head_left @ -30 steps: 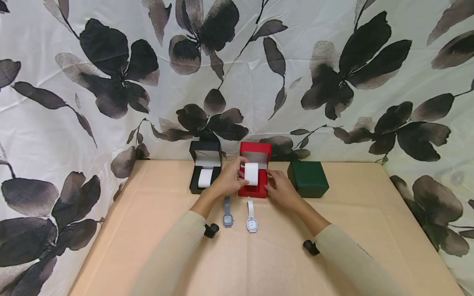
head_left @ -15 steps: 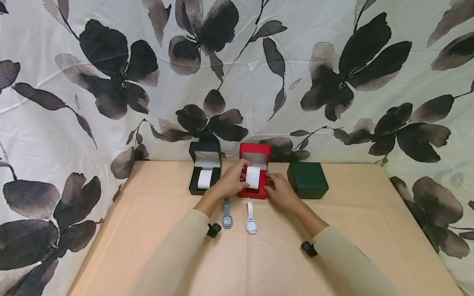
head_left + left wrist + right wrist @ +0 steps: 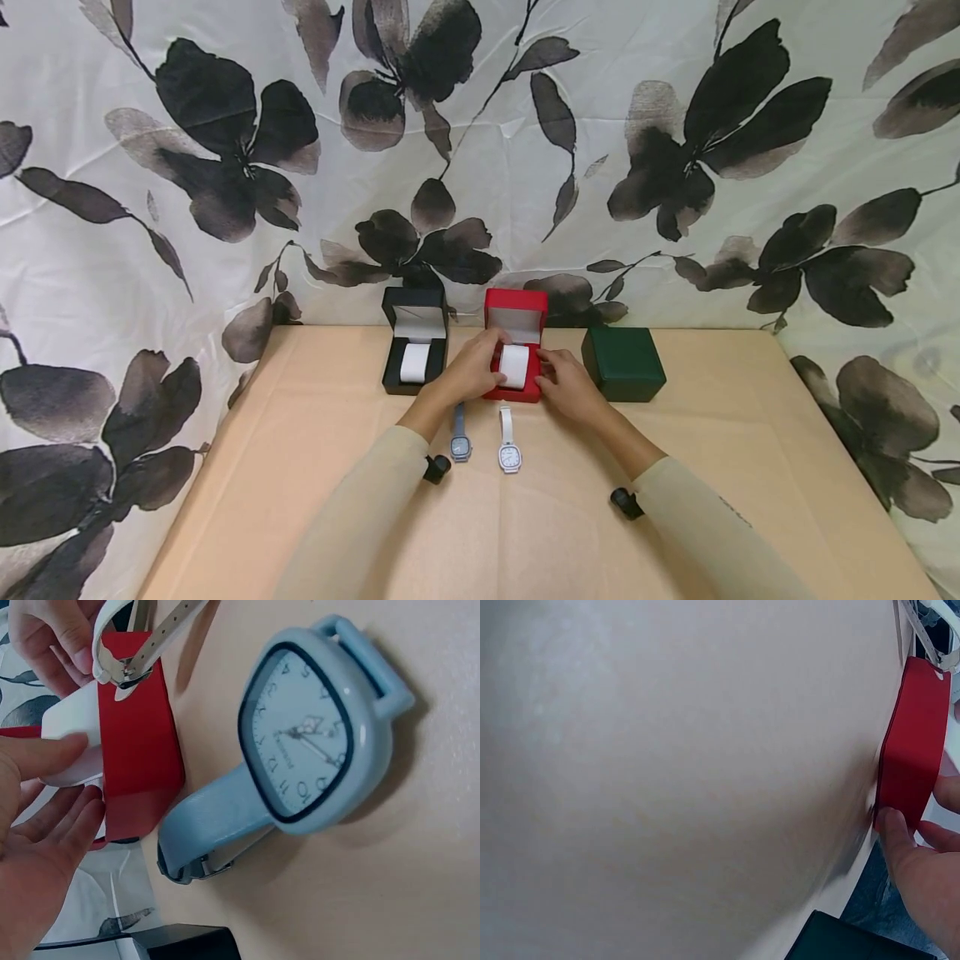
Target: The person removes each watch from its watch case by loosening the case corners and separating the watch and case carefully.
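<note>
An open red watch box [image 3: 516, 300] stands at the back middle of the table. Inside its base sits a white watch cushion [image 3: 514, 367]. My left hand [image 3: 474, 367] holds the cushion by its left side, thumb [image 3: 69, 752] on it in the left wrist view. At the box's right side, my right hand [image 3: 570, 385] grips the wall, thumb [image 3: 892, 829] against the red outside. In front of the box lie a blue watch [image 3: 461, 446] and a white watch [image 3: 510, 457], straps pointing toward the back.
Left of the red box stands an open black watch box [image 3: 388, 367] holding a white cushion [image 3: 415, 362]. A closed green box [image 3: 624, 364] is to the right. Behind the table [image 3: 570, 533] hangs a flower-patterned cloth [image 3: 525, 183].
My left hand has lowered the white cushion from above the red box down into its base. The right hand has stayed at the box's right side.
</note>
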`<state>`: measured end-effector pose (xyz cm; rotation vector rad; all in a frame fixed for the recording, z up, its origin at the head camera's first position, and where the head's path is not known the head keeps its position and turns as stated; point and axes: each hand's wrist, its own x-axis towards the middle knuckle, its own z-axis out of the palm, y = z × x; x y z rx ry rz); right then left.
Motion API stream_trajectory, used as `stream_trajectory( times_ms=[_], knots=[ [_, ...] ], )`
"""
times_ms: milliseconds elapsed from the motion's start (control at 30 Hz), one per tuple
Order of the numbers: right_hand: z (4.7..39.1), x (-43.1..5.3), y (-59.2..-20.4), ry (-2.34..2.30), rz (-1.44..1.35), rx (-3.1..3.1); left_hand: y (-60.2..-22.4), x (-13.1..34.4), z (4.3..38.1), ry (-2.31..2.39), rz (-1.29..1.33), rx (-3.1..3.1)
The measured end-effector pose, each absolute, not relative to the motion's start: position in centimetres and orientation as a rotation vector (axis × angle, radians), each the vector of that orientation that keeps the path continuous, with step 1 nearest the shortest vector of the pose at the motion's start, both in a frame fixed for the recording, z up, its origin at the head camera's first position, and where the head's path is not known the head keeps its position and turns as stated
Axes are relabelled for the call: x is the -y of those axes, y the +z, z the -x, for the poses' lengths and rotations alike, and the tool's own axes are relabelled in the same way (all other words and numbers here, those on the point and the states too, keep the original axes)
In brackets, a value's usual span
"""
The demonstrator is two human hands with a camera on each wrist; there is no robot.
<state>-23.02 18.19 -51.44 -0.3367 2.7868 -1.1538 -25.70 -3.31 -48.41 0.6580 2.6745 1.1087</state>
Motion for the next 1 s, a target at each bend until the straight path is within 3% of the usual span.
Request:
stream_trajectory(
  times_ms=[1000],
  knots=[
    [23.01,-18.02,-51.45,-1.145,0.335,-2.801,-48.47,2.86,26.46,0.881,-0.638,-2.786]
  ],
)
